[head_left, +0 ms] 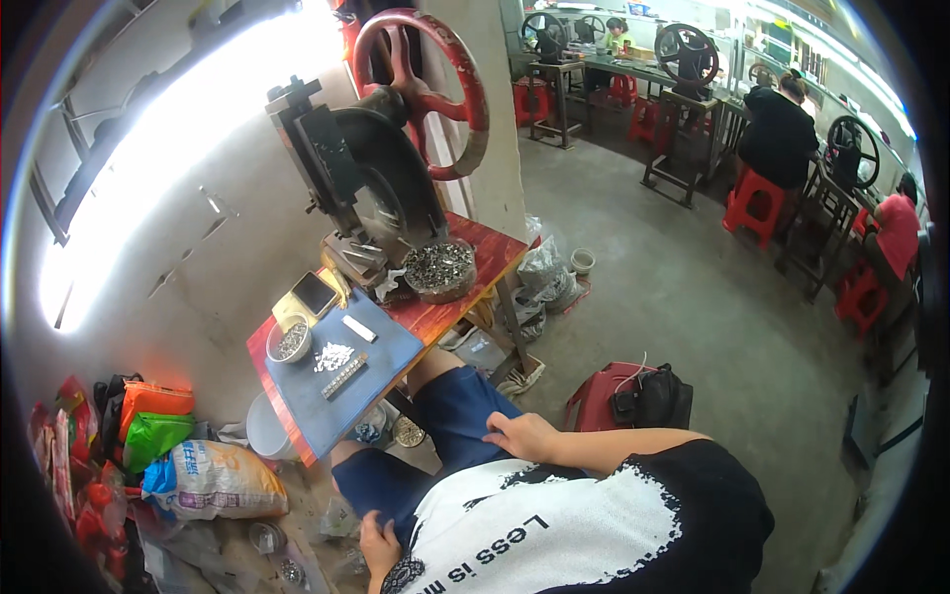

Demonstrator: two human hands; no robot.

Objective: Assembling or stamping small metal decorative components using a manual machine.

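Both my hands are at my lap, away from the table [458,328]. My right hand [522,437] rests on the right leg of my blue shorts [460,411], its fingers curled in; anything in them is hidden. Lower down, my left hand [378,544] lies against the left leg of the shorts with its fingers stretched out, holding nothing visible. On the blue mat [315,418] before me are a pile of small white pieces [333,356], a metal strip with a row of marks [344,377], a white block [359,329] and a round tub of small metal parts [290,340].
A hand press [332,163] with a red wheel [465,109] stands at the table's back. Beside it are a bowl of metal bits [440,269] and a phone [315,294]. Sacks [223,480] lie left; a red-and-black bag [633,396] lies right. People sit at other presses beyond.
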